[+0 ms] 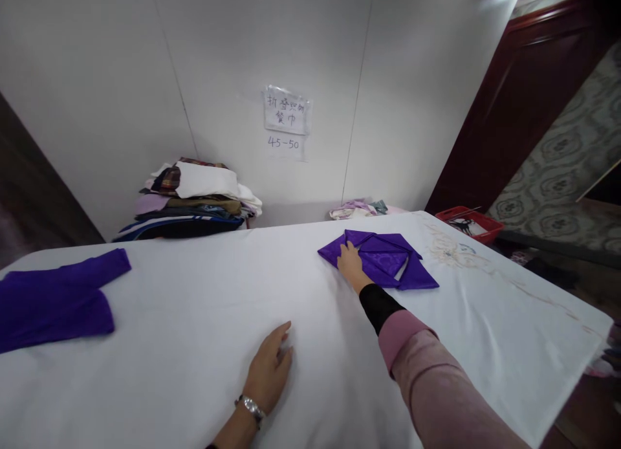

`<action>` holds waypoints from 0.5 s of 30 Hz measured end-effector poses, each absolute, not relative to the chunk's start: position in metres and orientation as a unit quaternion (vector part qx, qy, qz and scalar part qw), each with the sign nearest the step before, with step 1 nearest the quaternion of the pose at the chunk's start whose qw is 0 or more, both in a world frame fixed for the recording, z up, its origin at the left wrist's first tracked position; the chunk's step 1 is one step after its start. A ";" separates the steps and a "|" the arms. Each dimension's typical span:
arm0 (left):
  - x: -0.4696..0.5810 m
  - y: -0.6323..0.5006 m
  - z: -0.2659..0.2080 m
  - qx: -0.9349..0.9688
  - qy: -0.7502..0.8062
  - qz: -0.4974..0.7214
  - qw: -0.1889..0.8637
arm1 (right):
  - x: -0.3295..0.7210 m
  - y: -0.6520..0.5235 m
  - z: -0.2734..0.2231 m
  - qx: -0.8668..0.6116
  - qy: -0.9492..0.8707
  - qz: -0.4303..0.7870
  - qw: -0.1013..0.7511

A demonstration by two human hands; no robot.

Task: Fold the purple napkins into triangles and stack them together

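Purple folded napkins [383, 261] lie flat toward the far side of the white-covered table, with pointed corners and overlapping layers. My right hand [349, 261] is at their left part, its fingertips bent down and pinching the purple cloth. Nearer to me, my left hand [268, 368] rests low over the white tablecloth [204, 319], fingers stretched and thumb apart, holding nothing. A bracelet or watch is on that wrist. At the far left lies more purple cloth [53, 300], spread in overlapping strips and cut off by the view's edge.
A stack of folded clothes [194, 200] stands behind the table at left. Smaller folded cloths [356, 208] sit by the wall. A red basket [478, 224] is beyond the right rear corner. Paper signs [287, 112] hang on the wall. Embroidery [449, 251] marks the tablecloth's right side.
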State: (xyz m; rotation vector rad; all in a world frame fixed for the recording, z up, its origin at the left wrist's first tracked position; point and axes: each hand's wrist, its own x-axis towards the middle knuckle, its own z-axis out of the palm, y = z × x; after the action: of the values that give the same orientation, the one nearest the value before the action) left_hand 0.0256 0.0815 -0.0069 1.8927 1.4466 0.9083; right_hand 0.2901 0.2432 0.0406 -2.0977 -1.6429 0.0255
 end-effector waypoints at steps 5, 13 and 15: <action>0.024 0.085 -0.013 0.719 0.532 0.354 0.273 | 0.265 0.225 0.029 -0.654 -0.741 -0.049 0.140; 0.021 0.087 -0.010 0.730 0.528 0.336 0.275 | 0.279 0.227 0.017 -0.687 -0.715 -0.035 0.120; 0.020 0.088 -0.010 0.732 0.529 0.332 0.272 | 0.277 0.224 0.019 -0.687 -0.716 -0.036 0.118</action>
State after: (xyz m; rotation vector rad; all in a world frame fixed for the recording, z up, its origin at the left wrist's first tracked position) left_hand 0.0203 0.0882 -0.0098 1.9713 1.4235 0.8937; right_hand 0.2774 0.2239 0.0189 -2.0088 -2.0960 -0.1040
